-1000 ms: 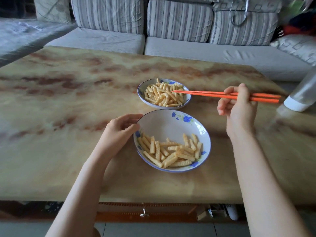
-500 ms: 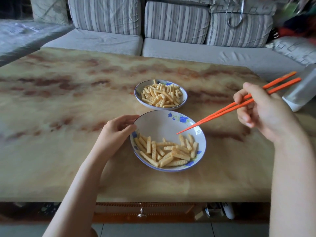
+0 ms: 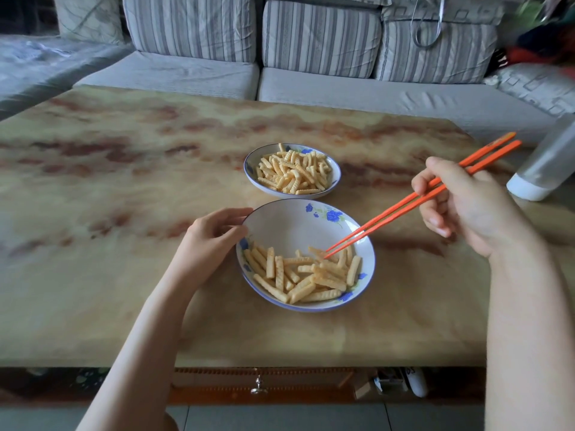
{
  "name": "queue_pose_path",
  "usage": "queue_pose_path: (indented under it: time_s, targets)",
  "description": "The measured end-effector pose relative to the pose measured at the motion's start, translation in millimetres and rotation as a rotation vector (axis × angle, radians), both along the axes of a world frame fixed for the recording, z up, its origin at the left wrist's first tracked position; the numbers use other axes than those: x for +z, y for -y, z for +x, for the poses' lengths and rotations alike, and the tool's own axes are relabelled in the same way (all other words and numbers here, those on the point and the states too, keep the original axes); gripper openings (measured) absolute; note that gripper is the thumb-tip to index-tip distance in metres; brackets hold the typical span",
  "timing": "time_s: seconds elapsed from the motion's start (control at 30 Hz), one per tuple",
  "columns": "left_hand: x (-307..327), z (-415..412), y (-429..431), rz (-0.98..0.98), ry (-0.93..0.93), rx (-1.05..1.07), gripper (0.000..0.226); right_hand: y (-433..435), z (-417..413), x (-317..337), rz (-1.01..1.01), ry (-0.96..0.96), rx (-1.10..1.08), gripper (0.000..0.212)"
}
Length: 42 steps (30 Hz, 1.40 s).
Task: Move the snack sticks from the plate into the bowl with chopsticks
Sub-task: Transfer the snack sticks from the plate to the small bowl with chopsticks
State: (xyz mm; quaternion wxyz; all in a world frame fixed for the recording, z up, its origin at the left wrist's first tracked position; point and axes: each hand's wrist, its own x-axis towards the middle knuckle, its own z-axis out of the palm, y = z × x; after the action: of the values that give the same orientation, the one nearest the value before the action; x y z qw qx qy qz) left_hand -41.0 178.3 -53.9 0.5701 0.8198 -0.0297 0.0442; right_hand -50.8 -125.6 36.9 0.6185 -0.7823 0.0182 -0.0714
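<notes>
The counter [image 3: 124, 275] has a glossy marbled top, tan with reddish-brown streaks. Near its middle sits a shallow white plate [image 3: 289, 225] painted with blue flowers, and just behind it a smaller blue-patterned bowl [image 3: 252, 177]; both hold ridged snack sticks [image 3: 298, 284]. A translucent bottle [image 3: 547, 163] with a white end rests at the counter's right edge.

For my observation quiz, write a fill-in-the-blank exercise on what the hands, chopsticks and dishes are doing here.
1. The right hand holds ____ chopsticks.
2. The left hand grips the plate at its ____.
3. The chopstick tips touch snack sticks in the ____, not the bowl.
Missing words: orange; rim; plate.
</notes>
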Motion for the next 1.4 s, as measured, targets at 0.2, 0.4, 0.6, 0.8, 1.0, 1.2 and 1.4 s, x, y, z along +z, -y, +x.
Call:
queue_pose_path:
  time_s: [0.2, 0.4, 0.6, 0.8, 1.0, 1.2, 1.4]
  targets:
    - [0, 0, 0, -0.006, -0.024, -0.009, 0.032, -6, 7, -5, 0.119, 0.076, -0.113, 0.042]
    - [0, 1, 0, -0.006, -0.021, -0.002, 0.033, -22, 18, -11, 0.345, 0.235, -0.266, 0.04]
    - [-2, 2, 0, -0.007, 0.005, 0.001, 0.03, -42, 34, -26, 0.426, 0.293, -0.443, 0.04]
    - [-3, 3, -1, -0.016, -0.016, -0.002, 0.032, -59, 51, -41, 0.455, 0.321, -0.442, 0.043]
    - [-5, 6, -2, 0.006, -0.001, 0.0, 0.031, -65, 58, -50, 0.371, 0.325, -0.393, 0.044]
    - [-3, 5, -1, -0.002, -0.017, -0.01, 0.031, -56, 52, -45, 0.36, 0.338, -0.388, 0.043]
    - [-2, 3, 0, 0.003, -0.02, -0.004, 0.032, -31, 40, -32, 0.348, 0.341, -0.356, 0.041]
